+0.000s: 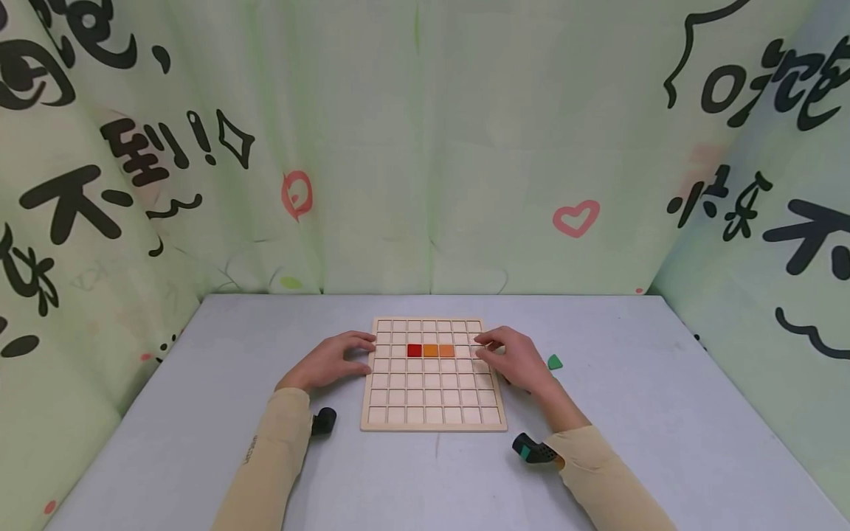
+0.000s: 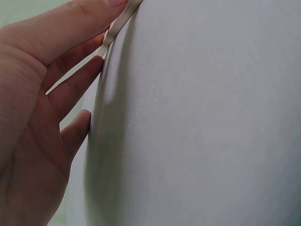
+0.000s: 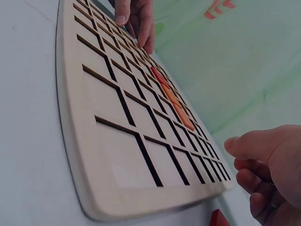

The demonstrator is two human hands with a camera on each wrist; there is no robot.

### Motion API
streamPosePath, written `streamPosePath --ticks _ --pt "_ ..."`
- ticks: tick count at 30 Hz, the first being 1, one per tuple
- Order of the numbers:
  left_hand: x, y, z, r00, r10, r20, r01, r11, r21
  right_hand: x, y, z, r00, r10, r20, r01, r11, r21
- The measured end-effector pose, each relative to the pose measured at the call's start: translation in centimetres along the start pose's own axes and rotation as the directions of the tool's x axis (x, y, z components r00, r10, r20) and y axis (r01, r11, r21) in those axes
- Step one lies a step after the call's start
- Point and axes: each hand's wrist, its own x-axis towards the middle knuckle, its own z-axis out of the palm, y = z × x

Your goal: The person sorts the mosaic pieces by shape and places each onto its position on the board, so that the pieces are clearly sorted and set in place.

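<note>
A square pale wooden grid board [image 1: 433,427] lies on the table. One red tile [image 1: 415,350] and two orange tiles [image 1: 439,350] sit side by side in one row of its cells. My left hand [image 1: 332,360] rests its thumb and fingertips against the board's left edge, fingers fairly straight. Over the right edge, my right hand [image 1: 514,358] has thumb and index finger apart, pointing inward. Its other fingers [image 3: 256,181] curl loosely in the right wrist view, and no piece shows between them.
A small green piece [image 1: 555,362] lies on the table right of the right hand. Close beside the board, a red piece [image 3: 218,219] shows in the right wrist view. White table [image 1: 219,457] surrounds the board, with printed curtains [image 1: 491,147] behind and at both sides.
</note>
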Motion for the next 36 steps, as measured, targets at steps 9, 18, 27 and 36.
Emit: streamPosePath --ticks 9,18,27,36 --pt "0.0 0.1 0.0 1.000 -0.007 0.001 0.007 1.000 -0.002 -1.9 2.1 -2.1 0.997 0.074 -0.017 -0.075 0.997 -0.014" --pt "0.0 0.0 -0.1 1.000 -0.001 0.001 0.001 1.000 -0.006 -3.3 3.5 -3.5 0.992 0.116 -0.046 -0.119 0.991 -0.055" --pt "0.0 -0.1 -0.1 1.000 0.014 0.003 -0.014 1.000 0.005 -4.4 4.5 -4.6 0.994 0.094 -0.058 -0.098 0.993 -0.072" --pt "0.0 -0.1 -0.1 1.000 0.020 -0.001 -0.020 1.000 0.002 -5.3 5.3 -5.3 0.989 0.138 -0.054 -0.143 0.985 -0.093"
